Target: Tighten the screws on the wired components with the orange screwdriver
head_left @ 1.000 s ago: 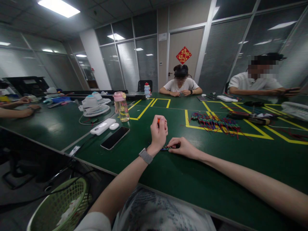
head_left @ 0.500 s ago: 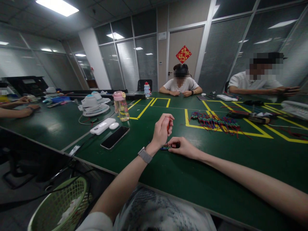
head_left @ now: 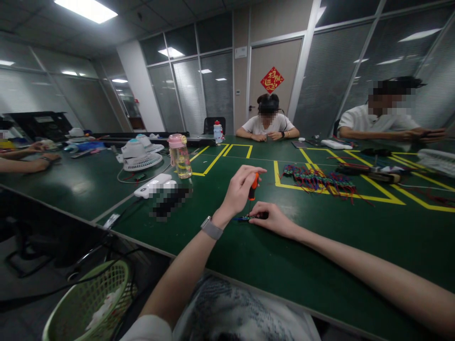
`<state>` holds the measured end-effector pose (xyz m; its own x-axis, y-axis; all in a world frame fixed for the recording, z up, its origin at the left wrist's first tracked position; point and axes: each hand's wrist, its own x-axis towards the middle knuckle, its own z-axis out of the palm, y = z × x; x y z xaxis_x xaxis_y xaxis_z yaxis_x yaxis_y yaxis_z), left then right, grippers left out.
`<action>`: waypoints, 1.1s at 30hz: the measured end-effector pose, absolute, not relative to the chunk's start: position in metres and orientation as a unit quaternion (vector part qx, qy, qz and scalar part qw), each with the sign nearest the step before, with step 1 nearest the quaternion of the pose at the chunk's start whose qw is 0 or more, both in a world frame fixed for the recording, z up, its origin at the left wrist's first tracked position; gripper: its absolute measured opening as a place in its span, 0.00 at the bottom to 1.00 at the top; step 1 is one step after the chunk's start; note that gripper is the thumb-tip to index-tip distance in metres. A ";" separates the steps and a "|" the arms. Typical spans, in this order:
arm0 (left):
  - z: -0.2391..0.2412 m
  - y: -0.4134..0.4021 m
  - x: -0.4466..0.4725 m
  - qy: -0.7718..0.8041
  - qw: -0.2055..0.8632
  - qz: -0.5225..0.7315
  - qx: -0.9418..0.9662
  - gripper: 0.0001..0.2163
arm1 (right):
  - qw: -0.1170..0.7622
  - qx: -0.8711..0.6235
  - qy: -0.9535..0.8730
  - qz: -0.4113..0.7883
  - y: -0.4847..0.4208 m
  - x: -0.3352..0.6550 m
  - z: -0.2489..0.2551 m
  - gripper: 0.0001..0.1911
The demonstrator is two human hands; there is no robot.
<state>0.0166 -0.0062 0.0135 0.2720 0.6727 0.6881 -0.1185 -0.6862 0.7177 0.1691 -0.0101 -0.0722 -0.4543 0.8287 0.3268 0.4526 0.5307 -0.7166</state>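
Note:
My left hand (head_left: 239, 190), with a grey-banded watch on its wrist, is closed around the orange and black handle of a screwdriver (head_left: 252, 193). The screwdriver stands upright, its thin shaft pointing down at a small green circuit board (head_left: 243, 219) on the table. Against the tabletop, my right hand (head_left: 274, 219) pinches that board between thumb and fingers. Blue wire shows at the board's left end. Whether the screwdriver tip sits in a screw is too small to tell.
Wired circuit boards (head_left: 320, 180) lie heaped inside yellow tape to the right. Leftward are a pink-lidded bottle (head_left: 180, 158), a white power bank (head_left: 151, 187) and small fans (head_left: 140, 158). A green basket (head_left: 57, 315) stands below the table edge. Co-workers sit across and at the far left.
My left hand has shifted slightly, its fingers extending more, so the screwdriver handle and shaft now show more. My right hand stays on the circuit board.

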 end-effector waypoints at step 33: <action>0.009 0.006 0.008 0.209 0.393 0.586 0.677 0.10 | 0.331 -0.391 -0.805 0.298 -0.012 0.168 -0.067 0.09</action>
